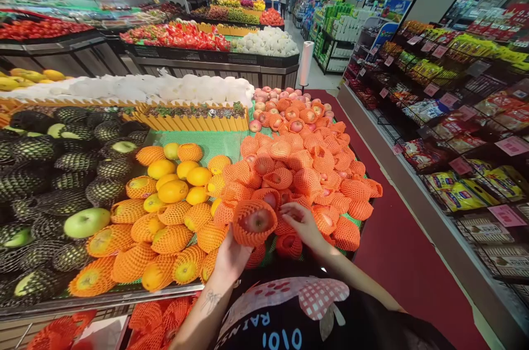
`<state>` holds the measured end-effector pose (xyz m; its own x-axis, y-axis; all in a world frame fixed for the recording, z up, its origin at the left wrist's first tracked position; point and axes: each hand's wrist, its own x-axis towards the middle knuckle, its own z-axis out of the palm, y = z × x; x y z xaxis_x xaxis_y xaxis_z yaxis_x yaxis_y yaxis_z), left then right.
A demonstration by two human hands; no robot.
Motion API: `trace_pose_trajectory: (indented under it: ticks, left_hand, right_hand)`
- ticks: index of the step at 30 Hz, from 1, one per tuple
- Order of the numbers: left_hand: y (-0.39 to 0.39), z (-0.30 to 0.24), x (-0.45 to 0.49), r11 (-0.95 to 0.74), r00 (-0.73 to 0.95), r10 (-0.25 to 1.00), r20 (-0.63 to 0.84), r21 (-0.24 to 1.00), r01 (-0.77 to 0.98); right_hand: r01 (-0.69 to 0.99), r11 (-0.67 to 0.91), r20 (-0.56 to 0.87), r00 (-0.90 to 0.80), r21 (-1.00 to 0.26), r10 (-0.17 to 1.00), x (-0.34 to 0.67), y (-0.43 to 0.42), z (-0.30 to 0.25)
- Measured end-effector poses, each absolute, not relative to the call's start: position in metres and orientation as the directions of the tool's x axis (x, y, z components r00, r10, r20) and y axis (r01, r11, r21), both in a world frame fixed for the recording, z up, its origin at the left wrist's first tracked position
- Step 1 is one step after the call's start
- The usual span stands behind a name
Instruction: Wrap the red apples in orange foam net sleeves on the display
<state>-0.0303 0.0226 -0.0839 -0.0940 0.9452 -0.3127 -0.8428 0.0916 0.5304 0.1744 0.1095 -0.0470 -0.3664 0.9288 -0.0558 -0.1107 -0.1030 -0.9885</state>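
Observation:
My left hand point(232, 258) is closed around an apple point(259, 221) that sits inside an orange foam net sleeve point(244, 233). The apple's stem end faces up out of the sleeve's opening. Just to the right, my right hand point(303, 224) hovers by the pile with its fingers loosely bent and apart, and nothing shows in them. Under and beyond both hands lies a heap of net-wrapped apples point(306, 160). Bare apples point(268, 102) are stacked at its far end.
Yellow melons point(173, 191), some in orange nets, lie left of the apples. Green fruits in black nets point(74, 162) fill the far left. A yellow picket planter point(194, 121) stands behind. Loose orange nets point(159, 319) lie below the display edge. Snack shelves point(467, 118) line the right beyond a red floor strip.

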Motion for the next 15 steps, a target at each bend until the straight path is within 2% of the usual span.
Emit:
trace_pose_trajectory:
  ticks: [2, 6, 8, 10, 15]
  left_hand:
    - [0.023, -0.078, -0.031, 0.077, -0.167, 0.927, -0.335, 0.606, -0.792]
    - [0.026, -0.070, -0.020, 0.066, -0.283, 0.891, -0.356, 0.716, -0.695]
    - [0.027, -0.068, -0.012, 0.099, -0.276, 0.899, -0.340, 0.772, -0.627]
    - [0.027, -0.066, -0.006, 0.122, -0.233, 0.931, -0.282, 0.839, -0.530]
    - [0.026, -0.055, -0.002, 0.054, -0.111, 0.989, -0.096, 0.941, -0.334]
  right_hand:
    - [-0.096, -0.047, -0.015, -0.310, -0.994, 0.950, 0.178, 0.104, -0.029]
    - [-0.080, -0.090, -0.038, -0.498, -0.993, 0.866, 0.177, 0.090, -0.002]
    - [-0.110, -0.166, -0.080, -0.547, -0.980, 0.833, 0.173, 0.086, -0.003]
    - [-0.188, -0.278, -0.147, -0.513, -0.942, 0.846, 0.168, 0.085, -0.013]
    - [-0.437, -0.509, -0.286, -0.481, -0.741, 0.829, 0.168, 0.086, -0.042]
